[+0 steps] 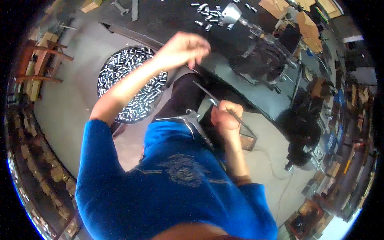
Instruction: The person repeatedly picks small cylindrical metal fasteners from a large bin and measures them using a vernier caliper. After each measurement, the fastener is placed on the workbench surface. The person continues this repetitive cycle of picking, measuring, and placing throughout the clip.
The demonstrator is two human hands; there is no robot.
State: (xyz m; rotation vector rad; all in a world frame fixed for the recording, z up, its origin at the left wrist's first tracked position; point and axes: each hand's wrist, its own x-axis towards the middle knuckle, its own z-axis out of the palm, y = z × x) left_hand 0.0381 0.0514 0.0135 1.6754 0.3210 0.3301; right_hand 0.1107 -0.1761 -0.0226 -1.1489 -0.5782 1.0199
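The left hand [183, 50] is motion-blurred, just beyond the right far side of the round tub [133, 122], its fingers half bent; I cannot tell whether they pinch anything small. Its forearm passes over the tub, hiding part of the rim and of the short metal cylinders [122, 66] heaped inside. Well right of the tub, the right hand [227, 116] is closed firmly around a thin dark bar [247, 128], the fist covering the bar's middle; a small bright piece [215, 102] beside the fist is too unclear to name. Between tub and fist, an air gun [192, 116] lies over the lap, its lower end merging into dark clothing. The workbench [172, 18] edge slants past the tub's far side, close to the left hand. Bare floor [66, 108] opens left of the tub. The bar's long axis runs aslant, one end toward the tub's far side, the other away from it, toward the near right.
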